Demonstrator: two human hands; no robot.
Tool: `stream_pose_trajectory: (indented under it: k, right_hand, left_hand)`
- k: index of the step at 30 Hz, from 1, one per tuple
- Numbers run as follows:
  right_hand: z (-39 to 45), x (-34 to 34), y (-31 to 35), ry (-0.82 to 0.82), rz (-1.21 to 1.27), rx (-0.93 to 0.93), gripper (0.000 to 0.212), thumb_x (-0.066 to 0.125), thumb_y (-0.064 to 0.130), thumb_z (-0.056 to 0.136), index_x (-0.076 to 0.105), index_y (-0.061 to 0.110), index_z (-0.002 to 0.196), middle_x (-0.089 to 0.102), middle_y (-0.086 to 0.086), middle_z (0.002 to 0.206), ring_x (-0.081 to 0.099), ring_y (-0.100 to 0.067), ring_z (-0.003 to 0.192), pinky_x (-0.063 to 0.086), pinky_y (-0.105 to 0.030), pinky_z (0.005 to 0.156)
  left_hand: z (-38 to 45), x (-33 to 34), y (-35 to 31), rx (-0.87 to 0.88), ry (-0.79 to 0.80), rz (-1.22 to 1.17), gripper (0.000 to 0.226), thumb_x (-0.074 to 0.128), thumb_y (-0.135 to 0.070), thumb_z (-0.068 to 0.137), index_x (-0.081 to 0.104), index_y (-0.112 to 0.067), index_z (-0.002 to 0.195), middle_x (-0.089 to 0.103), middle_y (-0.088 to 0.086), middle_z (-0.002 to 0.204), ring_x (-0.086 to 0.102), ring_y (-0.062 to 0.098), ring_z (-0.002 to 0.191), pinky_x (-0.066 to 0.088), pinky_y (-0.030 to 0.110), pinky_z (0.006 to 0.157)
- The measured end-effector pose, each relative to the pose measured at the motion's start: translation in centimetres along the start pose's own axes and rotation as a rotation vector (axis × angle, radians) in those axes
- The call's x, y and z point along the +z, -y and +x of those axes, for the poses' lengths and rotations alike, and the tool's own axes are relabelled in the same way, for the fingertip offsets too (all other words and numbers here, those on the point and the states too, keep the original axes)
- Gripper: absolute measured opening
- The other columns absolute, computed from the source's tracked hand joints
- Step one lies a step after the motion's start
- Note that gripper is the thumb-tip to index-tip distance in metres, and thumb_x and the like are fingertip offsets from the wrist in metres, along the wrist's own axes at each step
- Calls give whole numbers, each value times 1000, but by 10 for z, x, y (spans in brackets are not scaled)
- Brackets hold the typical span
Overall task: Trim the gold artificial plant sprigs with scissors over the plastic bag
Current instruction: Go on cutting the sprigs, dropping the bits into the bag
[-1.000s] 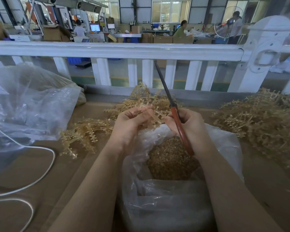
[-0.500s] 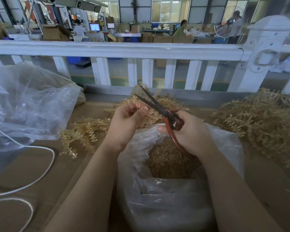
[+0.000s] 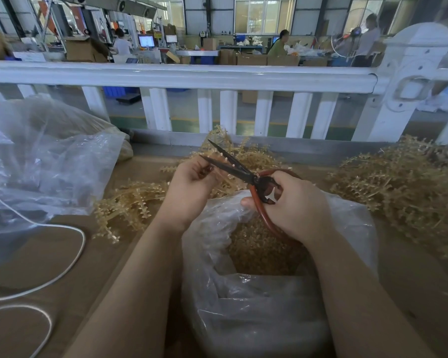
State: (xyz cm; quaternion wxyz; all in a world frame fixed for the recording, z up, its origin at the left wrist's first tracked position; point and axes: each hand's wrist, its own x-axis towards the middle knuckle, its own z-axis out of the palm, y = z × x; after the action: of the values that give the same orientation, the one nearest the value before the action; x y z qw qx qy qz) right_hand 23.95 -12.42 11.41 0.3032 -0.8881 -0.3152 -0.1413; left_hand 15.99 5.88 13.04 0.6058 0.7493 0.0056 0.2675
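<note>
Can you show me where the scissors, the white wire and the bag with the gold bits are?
scissors (image 3: pixel 233 167): head view, on the dark blades.
white wire (image 3: pixel 82 237): head view, on its curved loop.
plastic bag (image 3: pixel 352 228): head view, on its right wall.

We have a single view, from a wide-angle camera worn on the head, looking forward and steeply down over both forearms. It sits close: the left hand (image 3: pixel 192 187) and right hand (image 3: pixel 292 202) fill the centre. The near edge of the tabletop (image 3: pixel 57 259) falls below frame; beyond its far edge we see a white railing (image 3: pixel 181 74) bowed by the lens, and the workshop behind.
</note>
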Motion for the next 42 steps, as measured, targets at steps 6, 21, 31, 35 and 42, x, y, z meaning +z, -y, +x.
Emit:
stream_pose_trajectory:
  k: [6,21,31,35,42]
  right_hand:
    - [-1,1,1,-31,18,1,56,48,92,62,55,47,95,45,38,72,43,14,66,30,-9,57]
    - [-2,1,1,-58,-6,5,65,44,97,61,58,46,99,44,36,68,42,13,63,29,-10,56]
    - [-3,-1,1,-24,19,27,56,50,93,63,56,48,97,50,31,71,47,8,64,31,-11,56]
    - [-2,0,1,-27,30,42,75,42,96,58,65,41,103,54,28,74,49,4,65,32,-12,56]
    - [-2,1,-1,-30,52,56,78,46,96,57,69,38,105,58,25,76,49,5,67,34,-13,57]
  left_hand:
    - [0,2,0,1,7,-68,17,59,0,95,73,-10,96,76,0,95,69,13,91,53,25,85]
    - [-1,5,-4,-38,51,-93,20,57,6,91,71,-8,88,70,3,83,62,18,80,50,31,80]
    - [-1,6,0,-42,2,-213,20,53,-11,89,65,5,94,64,12,79,56,22,73,46,30,72]
    - [-1,5,1,-2,-30,-205,35,49,-4,97,71,-25,80,65,-3,63,56,9,56,45,19,56]
    - [-2,16,1,34,-136,-223,19,52,-5,100,68,-6,91,68,-2,75,59,9,67,46,18,63]
